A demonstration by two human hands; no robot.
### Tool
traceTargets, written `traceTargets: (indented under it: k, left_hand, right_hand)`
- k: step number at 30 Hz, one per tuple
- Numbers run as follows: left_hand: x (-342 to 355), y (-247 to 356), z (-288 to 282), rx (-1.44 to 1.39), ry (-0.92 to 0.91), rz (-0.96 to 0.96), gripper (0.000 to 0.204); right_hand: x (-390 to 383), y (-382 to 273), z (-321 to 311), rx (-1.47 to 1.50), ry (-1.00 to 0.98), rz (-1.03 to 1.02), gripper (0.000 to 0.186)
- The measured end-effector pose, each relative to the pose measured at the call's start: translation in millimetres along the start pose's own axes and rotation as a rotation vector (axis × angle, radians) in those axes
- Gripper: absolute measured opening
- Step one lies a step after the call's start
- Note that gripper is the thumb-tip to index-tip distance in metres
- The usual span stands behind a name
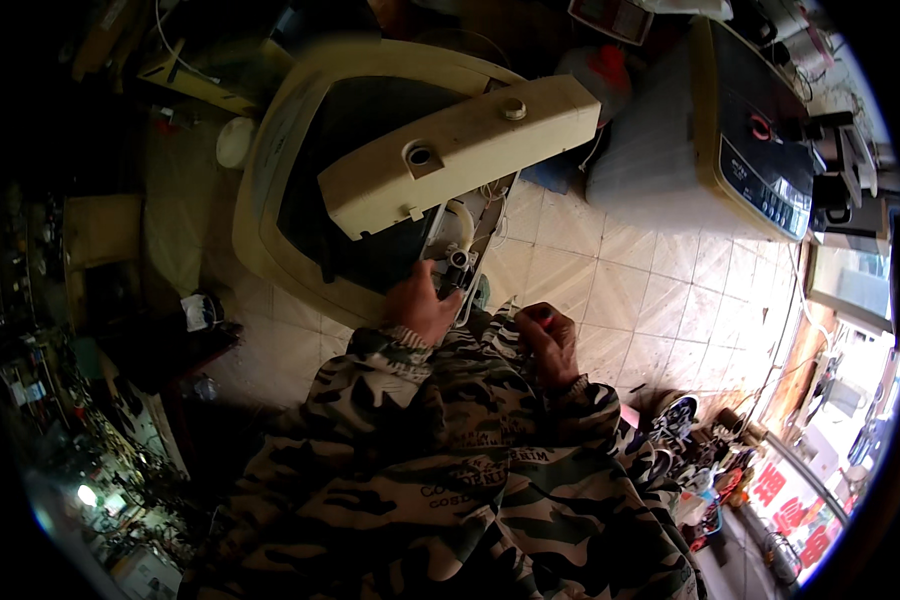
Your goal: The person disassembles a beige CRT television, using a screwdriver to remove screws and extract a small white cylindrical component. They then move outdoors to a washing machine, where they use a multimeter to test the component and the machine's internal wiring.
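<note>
Touching pipe fitting, left hand, grasp unclear, right hand, fingers curled round half-hidden reddish object

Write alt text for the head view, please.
Left hand at a pale hose fitting beside a cream panel angled across an open-topped machine; right hand holds what looks like a small red item. Pale floor tiles show beyond.

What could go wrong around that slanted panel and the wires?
The cream panel lies aslant across the machine, so a bump might make it slide. White wires hang loose close to the left hand and could get snagged. The right hand seems to grip a small red thing, which might drop onto the tiled floor.
</note>
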State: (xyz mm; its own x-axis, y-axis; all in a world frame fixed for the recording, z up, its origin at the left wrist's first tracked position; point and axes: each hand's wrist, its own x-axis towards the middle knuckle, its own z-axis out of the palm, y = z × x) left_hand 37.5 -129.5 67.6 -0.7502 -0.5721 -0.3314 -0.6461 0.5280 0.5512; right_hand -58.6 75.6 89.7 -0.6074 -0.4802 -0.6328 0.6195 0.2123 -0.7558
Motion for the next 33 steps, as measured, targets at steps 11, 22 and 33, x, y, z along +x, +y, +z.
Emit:
traceTargets:
  k: [11,22,33]
  left_hand:
    - [28,12,37,0.228,-0.017,-0.181,0.041]
    - [28,13,16,0.06,0.151,-0.002,0.042]
    - [56,8,-58,-0.654,-0.305,-0.485,0.035]
  right_hand:
    - [-9,19,-11,-0.018,0.074,-0.044,0.015]
    - [-6,29,-22,-0.011,0.086,-0.015,0.018]
    - [10,27,-12,-0.059,-0.036,-0.01,0.021]
